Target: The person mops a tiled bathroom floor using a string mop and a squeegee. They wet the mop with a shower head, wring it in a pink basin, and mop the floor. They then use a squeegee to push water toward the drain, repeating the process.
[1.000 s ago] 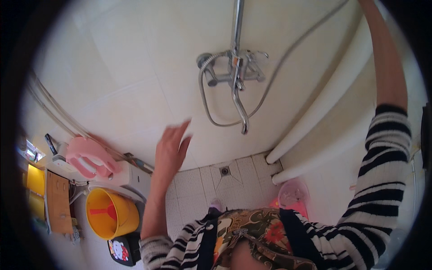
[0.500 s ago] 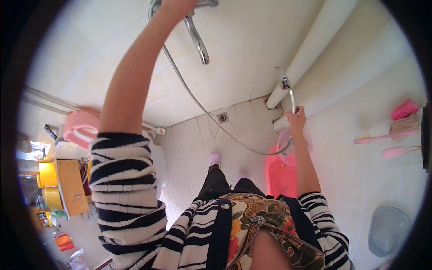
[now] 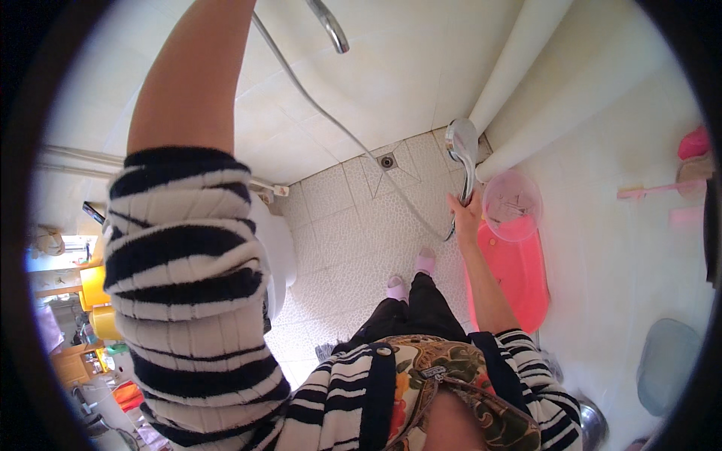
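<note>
My right hand (image 3: 466, 216) is closed around the handle of a chrome shower head (image 3: 461, 141), held up with its head end pointing away from me. From the handle's lower end a grey metal hose (image 3: 331, 116) runs up and left across the wall. A chrome faucet spout (image 3: 329, 26) juts from the wall at the top. My left forearm (image 3: 188, 83), its striped sleeve pushed up, reaches past the top edge, so the hand is out of sight. Beside my right hand are a clear pinkish basin (image 3: 492, 197) and a red-pink tub (image 3: 515, 301).
A floor drain (image 3: 386, 161) sits in the tiled floor (image 3: 323, 233) near the wall. White pipes (image 3: 519, 68) rise in the right corner. Pink items (image 3: 639, 192) and a grey-blue basin (image 3: 668, 367) hang along the right wall. White curved ware (image 3: 278, 255) stands left.
My left hand has gone from the faucet area out past the top edge as the view shifted. The shower head has swung round to show its broad head. My feet have stepped.
</note>
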{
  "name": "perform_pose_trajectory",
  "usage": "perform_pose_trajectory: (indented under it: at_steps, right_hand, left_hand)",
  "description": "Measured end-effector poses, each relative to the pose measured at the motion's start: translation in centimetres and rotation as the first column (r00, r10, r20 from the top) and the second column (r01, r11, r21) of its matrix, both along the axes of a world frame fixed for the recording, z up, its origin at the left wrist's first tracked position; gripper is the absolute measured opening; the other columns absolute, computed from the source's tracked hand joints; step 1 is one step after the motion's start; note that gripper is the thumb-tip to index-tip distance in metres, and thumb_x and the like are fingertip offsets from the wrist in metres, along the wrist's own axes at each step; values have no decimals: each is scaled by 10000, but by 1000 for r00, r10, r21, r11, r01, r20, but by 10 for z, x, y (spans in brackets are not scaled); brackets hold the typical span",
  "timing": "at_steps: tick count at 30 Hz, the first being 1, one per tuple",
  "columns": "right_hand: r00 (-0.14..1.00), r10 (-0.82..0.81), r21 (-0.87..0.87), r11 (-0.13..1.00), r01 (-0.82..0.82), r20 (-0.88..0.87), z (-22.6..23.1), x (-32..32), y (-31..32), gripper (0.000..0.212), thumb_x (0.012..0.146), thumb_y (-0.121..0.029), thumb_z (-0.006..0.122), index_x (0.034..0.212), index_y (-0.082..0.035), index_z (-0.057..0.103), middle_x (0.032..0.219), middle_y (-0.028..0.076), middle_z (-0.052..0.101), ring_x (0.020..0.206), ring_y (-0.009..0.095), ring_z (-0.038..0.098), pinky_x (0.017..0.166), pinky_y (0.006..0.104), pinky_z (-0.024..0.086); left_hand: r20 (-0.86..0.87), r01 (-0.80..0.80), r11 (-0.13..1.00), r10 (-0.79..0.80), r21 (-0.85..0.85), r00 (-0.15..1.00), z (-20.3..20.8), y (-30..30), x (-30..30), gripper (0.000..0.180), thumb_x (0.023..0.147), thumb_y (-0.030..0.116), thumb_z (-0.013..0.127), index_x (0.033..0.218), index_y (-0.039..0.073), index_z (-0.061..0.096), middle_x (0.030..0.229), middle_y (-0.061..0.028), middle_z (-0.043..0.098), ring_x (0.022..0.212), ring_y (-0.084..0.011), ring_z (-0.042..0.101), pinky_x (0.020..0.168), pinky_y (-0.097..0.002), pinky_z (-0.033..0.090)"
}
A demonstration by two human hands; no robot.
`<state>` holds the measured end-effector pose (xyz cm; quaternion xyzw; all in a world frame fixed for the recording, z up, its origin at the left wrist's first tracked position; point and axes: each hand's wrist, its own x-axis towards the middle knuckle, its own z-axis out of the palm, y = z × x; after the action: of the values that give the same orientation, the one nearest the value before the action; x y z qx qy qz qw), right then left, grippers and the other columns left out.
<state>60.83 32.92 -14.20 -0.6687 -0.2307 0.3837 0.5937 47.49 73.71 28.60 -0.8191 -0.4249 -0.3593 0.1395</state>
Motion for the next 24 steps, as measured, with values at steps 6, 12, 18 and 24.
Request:
perform_pose_trajectory:
  at_steps: [6, 12, 18, 24]
  right_hand:
    - [994, 71, -4, 997, -71, 79, 3, -29, -20, 338, 773, -173, 738, 821, -77, 418, 687, -23, 434, 600, 75, 427, 538, 247, 366]
    - [953, 274, -91, 960, -264, 126, -9, -61, -34, 346, 730, -145, 756, 797, -85, 421, 646, -21, 430, 547, 83, 427, 488, 254, 353]
    - [813, 566, -119, 824, -554, 139, -19, -114, -72, 340, 736, -142, 743, 808, -86, 415, 648, -15, 438, 536, 95, 426, 482, 265, 356]
    - [510, 829, -232, 556, -799, 229, 18, -161, -125, 341, 751, -143, 736, 869, -71, 423, 722, -4, 428, 638, 120, 407, 595, 270, 375]
  left_hand:
    - [-19, 163, 983, -162, 80, 987, -30, -85, -67, 497, 862, 141, 552, 1330, 39, 417, 1271, -196, 474, 1189, -383, 451, 992, -444, 402]
    - [158, -155, 929, 218, -337, 963, -200, -380, -244, 335, 832, 67, 625, 1164, 63, 581, 1131, -161, 591, 1076, -339, 550, 904, -407, 450]
    - [-132, -499, -15, 971, -866, 200, -325, -811, -302, 187, 828, 61, 576, 996, -1, 628, 948, -178, 605, 880, -344, 578, 790, -412, 455]
    - [-423, -257, -461, 885, -849, -193, -328, -1080, -164, 192, 803, 113, 605, 949, 10, 674, 912, -184, 663, 859, -325, 633, 794, -400, 494]
